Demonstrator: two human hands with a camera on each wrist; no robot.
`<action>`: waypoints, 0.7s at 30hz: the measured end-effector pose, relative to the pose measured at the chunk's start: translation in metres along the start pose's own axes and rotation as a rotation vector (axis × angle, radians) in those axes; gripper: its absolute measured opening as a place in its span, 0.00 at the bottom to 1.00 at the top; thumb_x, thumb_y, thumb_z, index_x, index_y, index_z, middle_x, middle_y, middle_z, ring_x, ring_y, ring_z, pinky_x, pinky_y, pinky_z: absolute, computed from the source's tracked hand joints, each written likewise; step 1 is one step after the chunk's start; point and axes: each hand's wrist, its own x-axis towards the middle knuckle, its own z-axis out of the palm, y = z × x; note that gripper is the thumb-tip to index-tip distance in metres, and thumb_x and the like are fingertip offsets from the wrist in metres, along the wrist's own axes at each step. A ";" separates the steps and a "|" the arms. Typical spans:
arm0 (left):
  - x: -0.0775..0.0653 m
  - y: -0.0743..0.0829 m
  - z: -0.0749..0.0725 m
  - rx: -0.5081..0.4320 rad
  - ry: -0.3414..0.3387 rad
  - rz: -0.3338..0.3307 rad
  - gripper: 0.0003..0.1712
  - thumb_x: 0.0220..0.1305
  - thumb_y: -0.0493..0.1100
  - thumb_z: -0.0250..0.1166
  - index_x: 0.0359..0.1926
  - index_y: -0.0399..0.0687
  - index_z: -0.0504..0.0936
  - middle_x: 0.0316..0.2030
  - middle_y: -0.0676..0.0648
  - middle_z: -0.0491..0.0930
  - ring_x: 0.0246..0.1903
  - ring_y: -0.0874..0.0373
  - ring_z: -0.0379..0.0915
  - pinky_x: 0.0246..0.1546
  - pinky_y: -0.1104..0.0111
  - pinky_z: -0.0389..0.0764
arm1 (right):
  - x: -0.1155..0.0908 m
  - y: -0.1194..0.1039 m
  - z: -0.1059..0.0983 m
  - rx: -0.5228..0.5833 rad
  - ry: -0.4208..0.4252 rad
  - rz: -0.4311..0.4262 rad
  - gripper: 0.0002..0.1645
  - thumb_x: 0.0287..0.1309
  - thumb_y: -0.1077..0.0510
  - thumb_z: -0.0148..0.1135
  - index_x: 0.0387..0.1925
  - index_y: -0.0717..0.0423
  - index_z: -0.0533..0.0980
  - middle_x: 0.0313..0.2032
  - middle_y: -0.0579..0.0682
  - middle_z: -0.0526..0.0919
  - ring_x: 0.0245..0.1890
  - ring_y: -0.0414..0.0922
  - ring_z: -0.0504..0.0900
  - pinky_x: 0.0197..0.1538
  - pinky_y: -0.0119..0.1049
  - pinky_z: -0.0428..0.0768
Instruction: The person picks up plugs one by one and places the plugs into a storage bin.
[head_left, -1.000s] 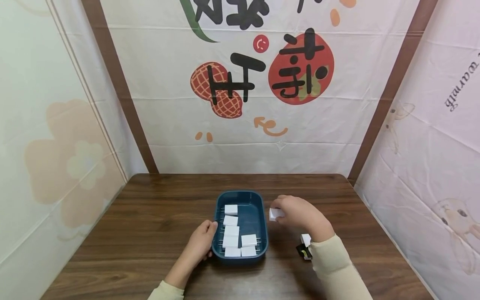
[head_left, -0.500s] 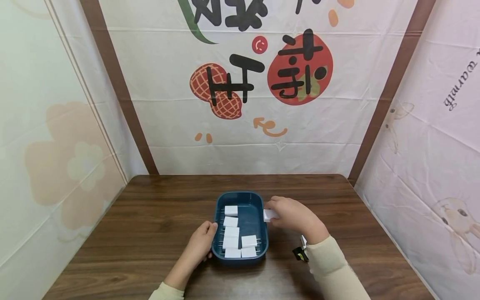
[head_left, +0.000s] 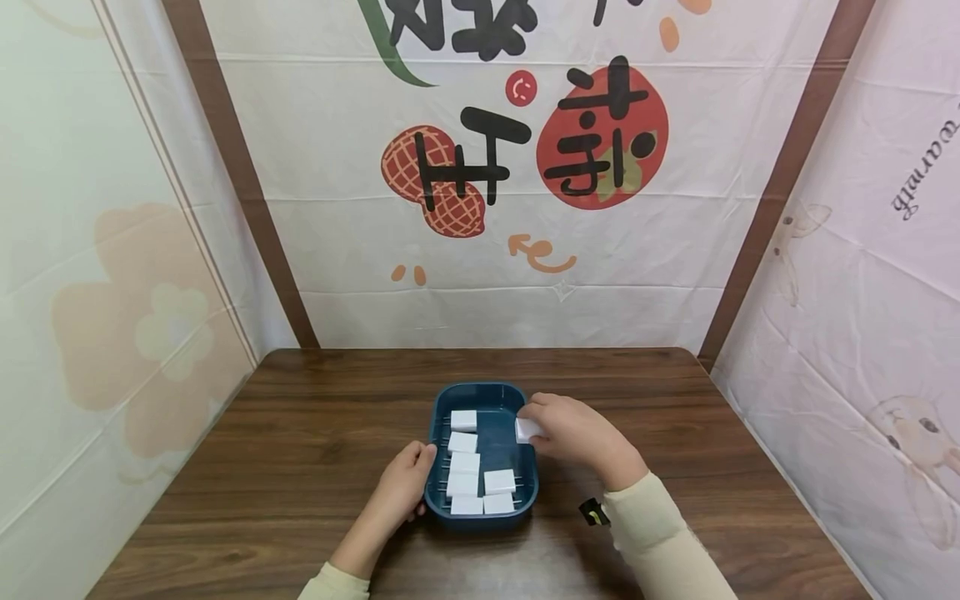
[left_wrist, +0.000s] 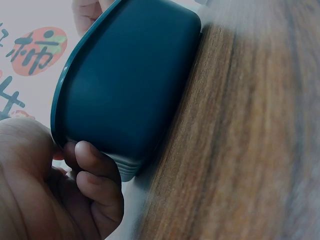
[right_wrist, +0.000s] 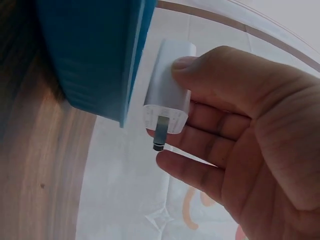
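Observation:
My left hand grips the left rim of a dark blue plastic tray, thumb on top and fingers curled against the outside, as the left wrist view shows. Between thumb and fingers my right hand pinches a white charger plug, its metal prongs showing in the right wrist view. That plug is held at the tray's right rim in the head view. Inside the tray, several white charger plugs lie in a column along the left wall, and another plug lies near the front right.
A small black object with a yellow-green mark lies on the wooden table, partly behind the right sleeve. A printed cloth hangs behind the table, with further cloths at both sides.
My right hand has moved left with the charger plug, from beside the tray to its right rim. The right sleeve now hides a white object seen earlier. My left hand stays on the tray.

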 end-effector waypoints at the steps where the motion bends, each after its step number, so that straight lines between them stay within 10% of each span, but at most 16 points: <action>1: 0.000 0.000 0.000 -0.001 0.001 -0.002 0.22 0.81 0.56 0.48 0.48 0.41 0.75 0.19 0.44 0.72 0.11 0.54 0.69 0.09 0.67 0.69 | 0.001 0.000 0.001 0.001 -0.001 0.000 0.20 0.59 0.57 0.73 0.54 0.51 0.83 0.43 0.44 0.82 0.38 0.37 0.78 0.44 0.34 0.83; 21: 0.002 0.000 0.000 -0.012 -0.008 -0.011 0.21 0.81 0.56 0.48 0.48 0.42 0.76 0.19 0.44 0.72 0.11 0.54 0.70 0.09 0.67 0.70 | 0.014 -0.015 0.018 -0.055 0.033 -0.048 0.21 0.61 0.55 0.72 0.56 0.52 0.82 0.47 0.46 0.82 0.42 0.39 0.80 0.46 0.34 0.84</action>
